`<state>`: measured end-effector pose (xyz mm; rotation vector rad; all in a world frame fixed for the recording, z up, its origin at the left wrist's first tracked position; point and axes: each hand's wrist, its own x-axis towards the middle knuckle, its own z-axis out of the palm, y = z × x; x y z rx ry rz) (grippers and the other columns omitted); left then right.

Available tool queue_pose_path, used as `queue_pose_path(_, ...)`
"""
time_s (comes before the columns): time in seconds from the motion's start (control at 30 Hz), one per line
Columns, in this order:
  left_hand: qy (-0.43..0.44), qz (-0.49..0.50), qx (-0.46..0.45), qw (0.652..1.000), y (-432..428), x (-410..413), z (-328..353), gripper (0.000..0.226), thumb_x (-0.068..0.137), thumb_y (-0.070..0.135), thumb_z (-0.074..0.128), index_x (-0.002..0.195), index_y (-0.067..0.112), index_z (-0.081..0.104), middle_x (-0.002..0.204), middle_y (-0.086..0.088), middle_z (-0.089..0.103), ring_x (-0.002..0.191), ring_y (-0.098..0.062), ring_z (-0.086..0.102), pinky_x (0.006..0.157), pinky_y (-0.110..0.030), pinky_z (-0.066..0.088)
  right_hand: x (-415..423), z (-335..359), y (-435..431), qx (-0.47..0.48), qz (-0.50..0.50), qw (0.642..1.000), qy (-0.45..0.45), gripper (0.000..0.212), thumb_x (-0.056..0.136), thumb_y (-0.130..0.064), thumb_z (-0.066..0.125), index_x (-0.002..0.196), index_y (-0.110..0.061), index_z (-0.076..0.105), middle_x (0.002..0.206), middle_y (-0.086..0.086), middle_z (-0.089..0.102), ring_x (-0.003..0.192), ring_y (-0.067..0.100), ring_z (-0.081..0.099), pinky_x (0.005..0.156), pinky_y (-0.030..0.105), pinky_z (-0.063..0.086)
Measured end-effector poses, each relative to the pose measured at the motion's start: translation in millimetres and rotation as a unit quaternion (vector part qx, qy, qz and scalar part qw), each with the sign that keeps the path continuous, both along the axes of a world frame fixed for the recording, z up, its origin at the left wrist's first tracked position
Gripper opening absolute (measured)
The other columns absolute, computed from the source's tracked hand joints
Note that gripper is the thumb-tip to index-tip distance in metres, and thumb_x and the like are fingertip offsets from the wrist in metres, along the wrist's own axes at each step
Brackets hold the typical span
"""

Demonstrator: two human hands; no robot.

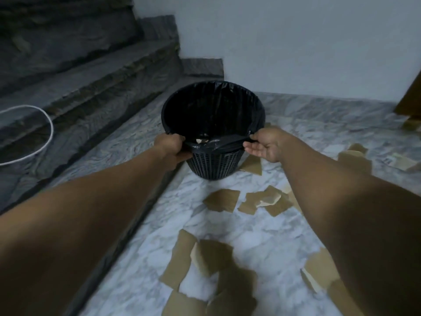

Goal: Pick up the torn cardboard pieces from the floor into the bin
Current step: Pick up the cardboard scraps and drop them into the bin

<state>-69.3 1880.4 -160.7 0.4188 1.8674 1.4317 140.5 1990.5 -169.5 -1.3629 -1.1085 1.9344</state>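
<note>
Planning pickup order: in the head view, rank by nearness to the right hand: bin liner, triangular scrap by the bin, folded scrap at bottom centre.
1. Bin liner, pinched by the right hand.
2. Triangular scrap, at the bin base.
3. Folded scrap, bottom centre, nearest the camera.

Black lattice-walled plastic bin (pixel 214 163) stands upright on the marble floor (pixel 250 236). Its black bag liner (pixel 211 110) is off the near rim and stretched across the mouth. A few pale scraps (pixel 200 140) lie inside. Torn brown cardboard pieces (pixel 222 199) lie flat, scattered in front of the bin, one just beside its base.
</note>
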Motion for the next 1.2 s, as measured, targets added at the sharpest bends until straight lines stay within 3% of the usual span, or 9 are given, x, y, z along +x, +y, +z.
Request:
queue_pose_path(0.13,0.030,-0.035,-0.035,0.998,14,12,25,0.031,0.100,0.013,0.053,0.129,0.002,0.050,0.094,-0.015,0.064,0.077,-0.027,0.066,0.062,-0.039,0.059,-24,0,17,0.017,-0.121,0.992,0.001,0.028,0.104,-0.020,0.042,0.125,-0.009,0.056,0.097,0.007,0.062,0.061,0.013,0.052,0.045,0.023,0.051)
queue_pose_path(0.3,0.091,-0.065,-0.082,0.990,36,25,27,0.010,0.099,0.006,0.050,0.109,0.005,0.049,0.101,-0.017,0.054,0.082,-0.031,0.060,0.072,-0.040,0.056,-38,-3,21,0.106,-0.240,0.963,-0.053,0.035,0.099,-0.017,0.051,0.128,0.000,0.056,0.121,0.018,0.065,0.101,0.036,0.065,0.090,0.051,0.057)
queue_pose_path(0.4,0.108,-0.047,-0.075,0.990,43,17,10,0.013,0.093,0.012,0.054,0.086,0.001,0.053,0.094,-0.024,0.064,0.078,-0.032,0.065,0.078,-0.049,0.060,-37,-7,30,0.130,-0.216,0.963,-0.091,0.027,0.099,-0.025,0.055,0.111,-0.002,0.064,0.111,0.018,0.069,0.092,0.034,0.069,0.077,0.045,0.061)
queue_pose_path(0.5,0.162,0.001,-0.018,0.987,36,7,-8,0.043,0.088,0.029,0.065,0.124,0.007,0.055,0.115,-0.016,0.068,0.097,-0.033,0.068,0.085,-0.047,0.059,-32,-12,32,0.126,-0.185,0.972,-0.075,0.031,0.098,-0.037,0.057,0.098,-0.006,0.061,0.090,0.013,0.067,0.060,0.022,0.060,0.047,0.028,0.048)
queue_pose_path(0.7,0.219,-0.105,-0.093,0.966,-22,1,-87,0.058,0.087,0.042,0.067,0.127,0.001,0.058,0.119,-0.022,0.066,0.111,-0.040,0.063,0.086,-0.045,0.053,-5,-52,7,0.135,-0.183,0.963,-0.145,0.051,0.095,-0.054,0.046,0.105,-0.006,0.062,0.088,0.018,0.068,0.059,0.027,0.059,0.050,0.030,0.045)
queue_pose_path(0.87,0.423,-0.480,-0.242,0.729,-83,22,-121,0.058,0.087,0.040,0.066,0.139,0.016,0.051,0.138,-0.009,0.055,0.124,-0.027,0.053,0.097,-0.030,0.041,19,-96,-84,0.182,0.110,0.903,-0.374,0.036,0.097,-0.033,0.057,0.071,-0.013,0.043,0.060,0.010,0.048,0.042,0.020,0.046,0.040,0.021,0.037)
queue_pose_path(1.0,0.427,-0.535,-0.224,0.694,-126,42,-158,0.069,0.076,0.061,0.067,0.133,0.024,0.056,0.137,0.001,0.054,0.121,-0.024,0.054,0.098,-0.033,0.047,26,-107,-167,0.196,0.356,0.773,-0.487,0.022,0.097,-0.031,0.062,0.087,-0.011,0.058,0.070,0.005,0.057,0.056,0.018,0.056,0.049,0.023,0.045)
queue_pose_path(1.1,0.493,-0.558,-0.203,0.636,-143,57,-189,0.063,0.065,0.069,0.065,0.114,0.029,0.063,0.121,-0.002,0.061,0.109,-0.028,0.057,0.089,-0.045,0.052,36,-136,-215,0.190,0.375,0.754,-0.504,0.031,0.088,-0.034,0.073,0.109,-0.015,0.060,0.113,0.005,0.065,0.103,0.023,0.063,0.087,0.029,0.049)
queue_pose_path(1.2,0.539,-0.572,-0.190,0.589,-153,68,-202,0.062,0.073,0.054,0.072,0.126,0.026,0.056,0.122,-0.007,0.053,0.115,-0.032,0.046,0.090,-0.047,0.047,47,-163,-262,0.229,0.365,0.759,-0.489,0.079,0.072,-0.048,0.085,0.136,-0.019,0.048,0.139,0.004,0.046,0.128,0.024,0.047,0.103,0.031,0.040)
